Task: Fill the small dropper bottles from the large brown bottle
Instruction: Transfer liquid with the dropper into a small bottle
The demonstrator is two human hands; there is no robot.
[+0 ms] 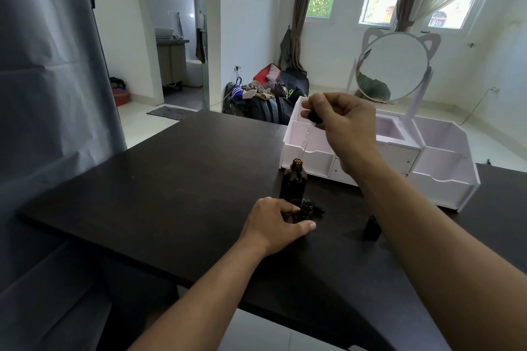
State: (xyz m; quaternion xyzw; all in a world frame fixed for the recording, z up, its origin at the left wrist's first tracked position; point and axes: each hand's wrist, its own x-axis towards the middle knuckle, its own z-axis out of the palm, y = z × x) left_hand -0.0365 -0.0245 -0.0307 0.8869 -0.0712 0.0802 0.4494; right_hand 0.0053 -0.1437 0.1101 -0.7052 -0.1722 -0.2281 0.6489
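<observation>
The large brown bottle [293,182] stands uncapped on the dark table [176,179]. My right hand [346,125] hovers above it, pinching the black bulb of a glass dropper [306,137] whose tip sits at the bottle's mouth. Just in front of the big bottle, my left hand [275,222] grips a small open dropper bottle [306,211] that rests on the table. A second small dark bottle [372,228] stands to the right, partly hidden behind my right forearm. A dark cap lies beside the held bottle.
A white cosmetic organizer [445,177] with a round cat-ear mirror [395,68] stands at the table's back right, close behind the large bottle. A grey curtain [51,94] hangs at the left. Bags and clothes lie on the floor beyond the table.
</observation>
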